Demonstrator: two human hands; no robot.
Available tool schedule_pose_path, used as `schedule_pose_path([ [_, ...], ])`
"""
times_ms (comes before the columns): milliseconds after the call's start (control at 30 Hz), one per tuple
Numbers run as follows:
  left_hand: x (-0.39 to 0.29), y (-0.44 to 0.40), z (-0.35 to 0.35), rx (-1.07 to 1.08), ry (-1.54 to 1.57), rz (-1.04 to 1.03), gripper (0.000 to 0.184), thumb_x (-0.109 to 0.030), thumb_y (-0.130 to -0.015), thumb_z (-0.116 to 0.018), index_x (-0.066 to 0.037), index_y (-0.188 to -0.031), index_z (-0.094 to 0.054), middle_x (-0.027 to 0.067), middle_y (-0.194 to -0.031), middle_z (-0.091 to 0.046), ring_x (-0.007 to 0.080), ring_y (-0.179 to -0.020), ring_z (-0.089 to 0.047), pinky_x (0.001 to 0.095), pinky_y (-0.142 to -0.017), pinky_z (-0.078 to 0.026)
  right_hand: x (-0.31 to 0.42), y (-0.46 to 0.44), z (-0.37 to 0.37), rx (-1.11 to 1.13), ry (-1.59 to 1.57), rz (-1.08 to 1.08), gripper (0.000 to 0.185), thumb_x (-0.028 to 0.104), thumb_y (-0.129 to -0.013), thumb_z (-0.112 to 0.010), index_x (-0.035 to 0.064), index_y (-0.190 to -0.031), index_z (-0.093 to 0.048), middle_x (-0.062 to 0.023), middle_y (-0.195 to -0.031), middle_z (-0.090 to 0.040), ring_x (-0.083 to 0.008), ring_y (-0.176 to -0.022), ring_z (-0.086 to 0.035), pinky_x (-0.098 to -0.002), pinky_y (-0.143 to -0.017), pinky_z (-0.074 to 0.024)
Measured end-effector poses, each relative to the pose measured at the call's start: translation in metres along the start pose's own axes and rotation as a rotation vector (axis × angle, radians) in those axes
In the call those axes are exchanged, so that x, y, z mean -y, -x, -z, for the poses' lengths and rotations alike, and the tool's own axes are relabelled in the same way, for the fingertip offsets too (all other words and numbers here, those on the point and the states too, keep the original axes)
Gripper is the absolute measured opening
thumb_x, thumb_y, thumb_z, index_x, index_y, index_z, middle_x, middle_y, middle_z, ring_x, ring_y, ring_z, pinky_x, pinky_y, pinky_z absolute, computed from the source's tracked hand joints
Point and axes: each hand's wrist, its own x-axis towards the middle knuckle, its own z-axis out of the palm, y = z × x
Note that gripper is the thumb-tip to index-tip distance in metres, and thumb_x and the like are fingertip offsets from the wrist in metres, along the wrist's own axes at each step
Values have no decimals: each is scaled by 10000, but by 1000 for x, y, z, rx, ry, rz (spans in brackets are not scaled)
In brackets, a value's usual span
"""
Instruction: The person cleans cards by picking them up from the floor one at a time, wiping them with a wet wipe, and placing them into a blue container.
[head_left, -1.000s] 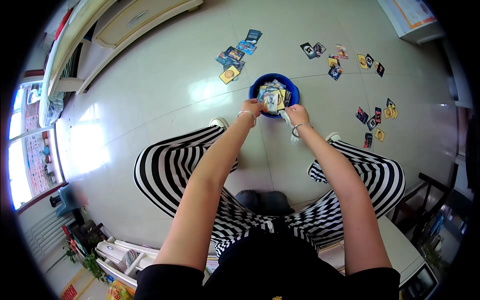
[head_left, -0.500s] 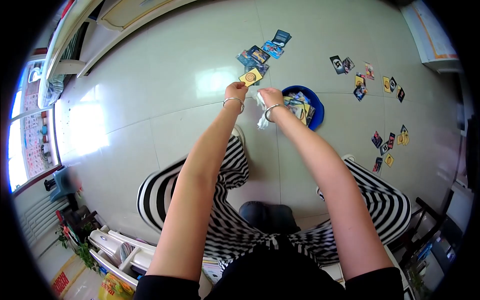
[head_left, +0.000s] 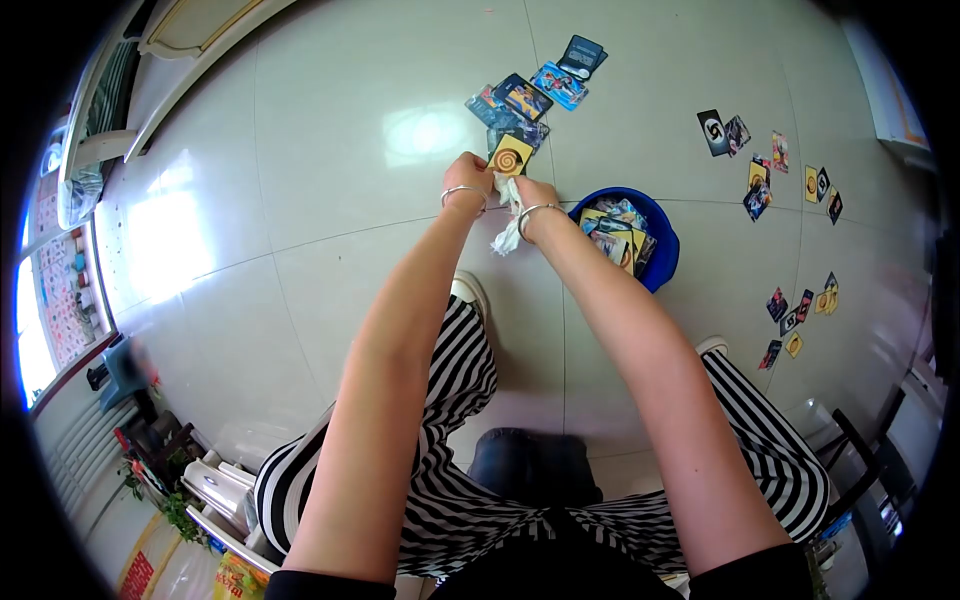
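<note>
My left hand [head_left: 468,180] pinches the edge of a yellow card with a brown spiral [head_left: 510,156], held at the near end of a spread of cards. Close beside it, my right hand [head_left: 532,194] is closed on a white cloth [head_left: 508,232], which hangs below the fingers and touches the card's lower edge. Blue and dark cards [head_left: 524,97] lie overlapping on the floor just beyond my hands. To the right of my right hand stands a blue basin [head_left: 664,250] holding a heap of cards [head_left: 618,232].
Small groups of cards lie on the tiled floor at the right, such as a black card [head_left: 713,132] and a yellow one [head_left: 794,345]. White furniture [head_left: 190,60] stands at the upper left. My striped trouser legs [head_left: 465,360] flank the floor below.
Both hands have moved left from the basin to the card spread. The left hand has taken hold of the yellow spiral card, and the right hand with the cloth has come up against it.
</note>
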Motion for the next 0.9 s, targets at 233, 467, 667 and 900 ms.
schedule_pose_path([
  [233,-25,56,35,389,861,121,113,-82,-766,-657,-49,-770,-549,2,-655,-535,80,-567,-506,196,-510,-437,13,55,25,51,-13,75,155,214,-743,-606,74,-688,-568,-42,-607,-528,-167,-471,-471,-322,-418,-340],
  [467,-91,159,101,601,966,-50,131,-112,-759,-669,-95,-789,-543,-19,-686,-550,81,-583,-527,200,-553,-465,57,196,74,79,238,377,202,172,-775,-604,-30,-765,-594,-83,-665,-580,-153,-543,-516,-303,-462,-382],
  [667,-134,258,120,770,974,-170,135,-151,-772,-653,-103,-820,-536,9,-808,-569,117,-684,-564,242,-627,-495,66,304,131,244,122,575,195,167,-782,-628,-21,-815,-585,-56,-661,-565,-129,-528,-512,-260,-457,-385],
  [900,-172,369,127,1127,1461,-87,301,-263,-877,-492,-72,-1107,-465,119,-1123,-537,263,-1007,-529,444,-875,-415,52,388,176,478,207,642,215,220,-825,-590,10,-797,-552,-26,-616,-518,-93,-492,-496,-270,-407,-425],
])
